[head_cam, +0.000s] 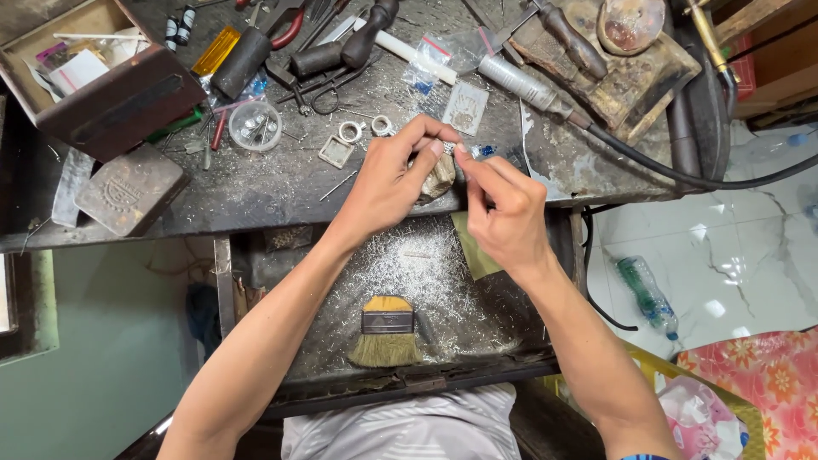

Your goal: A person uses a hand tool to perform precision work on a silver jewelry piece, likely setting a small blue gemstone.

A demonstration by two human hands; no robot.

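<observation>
At the bench's front edge, near its middle: one small pale lump (pixel 440 177), rough and stone-like, gripped by the left hand (pixel 394 181); thumb and fingers closed on it, forefinger arched over the top. Right hand (pixel 503 209) just beside it, thumb and forefinger pinched together at the lump's upper side; whatever they pinch is too small to tell. Fingertips of the two hands nearly touching.

Behind the hands on the bench (pixel 256 183): two silver rings (pixel 365 129), a square silver frame (pixel 336 152), a small clear bag (pixel 423 64), a flat packet (pixel 466 107).

Toward the back left: round clear dish (pixel 255 125) holding small metal parts; dark-handled tools (pixel 341 51) in a heap; an amber bar (pixel 216 49).

Left edge: embossed metal tin (pixel 129 189); behind it an open wooden box (pixel 102 81) with papers inside.

Back right: rotary handpiece (pixel 528 85) on a black cable (pixel 682 175); worn wooden block (pixel 635 72) with a round dish on it.

Below the bench, an open drawer (pixel 477 328) strewn with silver filings; flat brush (pixel 386 332) lying at its front, bristles toward the person; a green-yellow sheet (pixel 474 251) at its right side.

Floor, right: plastic bottle (pixel 648 296) on white tile; floral cloth (pixel 763 379) at the lower right corner.
</observation>
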